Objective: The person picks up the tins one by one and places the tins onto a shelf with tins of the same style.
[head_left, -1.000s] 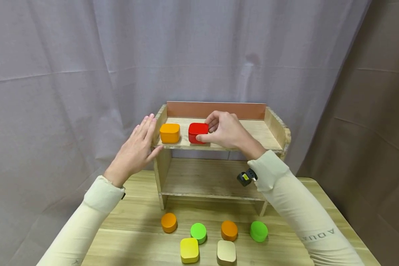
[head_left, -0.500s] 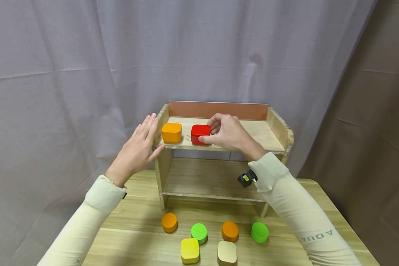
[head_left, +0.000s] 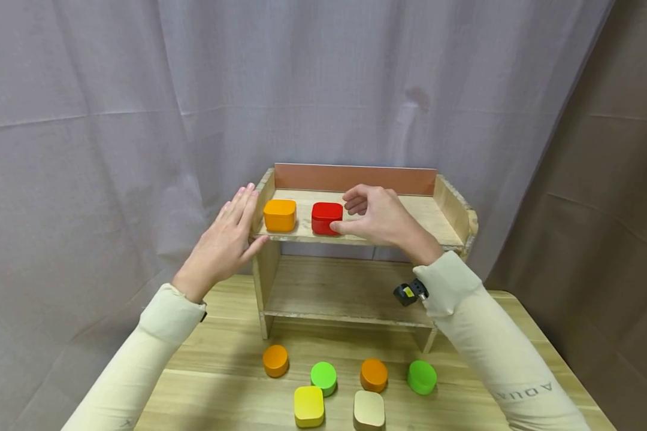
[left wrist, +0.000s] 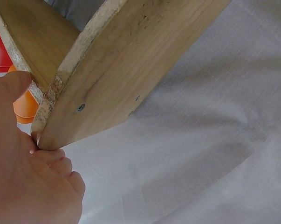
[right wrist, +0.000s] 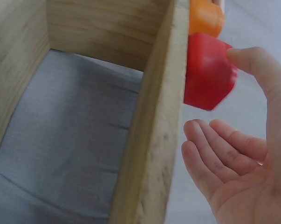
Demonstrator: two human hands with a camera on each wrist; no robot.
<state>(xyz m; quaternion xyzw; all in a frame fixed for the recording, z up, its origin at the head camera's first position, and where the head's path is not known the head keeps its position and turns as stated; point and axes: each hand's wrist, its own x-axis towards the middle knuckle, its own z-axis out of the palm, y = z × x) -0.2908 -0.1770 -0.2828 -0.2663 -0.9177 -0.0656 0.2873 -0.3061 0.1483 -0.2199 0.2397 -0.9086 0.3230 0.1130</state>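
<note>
On the upper board of a wooden shelf (head_left: pixel 350 239), near its front edge, stand an orange rounded-square block (head_left: pixel 280 215) and, to its right, a red rounded-square block (head_left: pixel 326 218). My right hand (head_left: pixel 385 216) is beside the red block. Its thumb tip meets the block's front in the right wrist view, while the other fingers (right wrist: pixel 224 147) are spread away from it. My left hand (head_left: pixel 219 245) lies along the shelf's left side panel with fingers straight, its thumb (left wrist: pixel 17 84) at the front edge of the upper board.
On the wooden tabletop (head_left: pixel 205 371) before the shelf are orange rounds (head_left: pixel 275 360), green rounds (head_left: pixel 422 377), a yellow block (head_left: pixel 309 407) and a beige block (head_left: pixel 369 410). A low brown back panel (head_left: pixel 356 178) borders the top board. Grey curtain (head_left: pixel 323 78) hangs behind.
My right fingers have let go of the red block and drawn off to the right, the thumb staying near its front. The left hand holds its place; the head view has shifted slightly.
</note>
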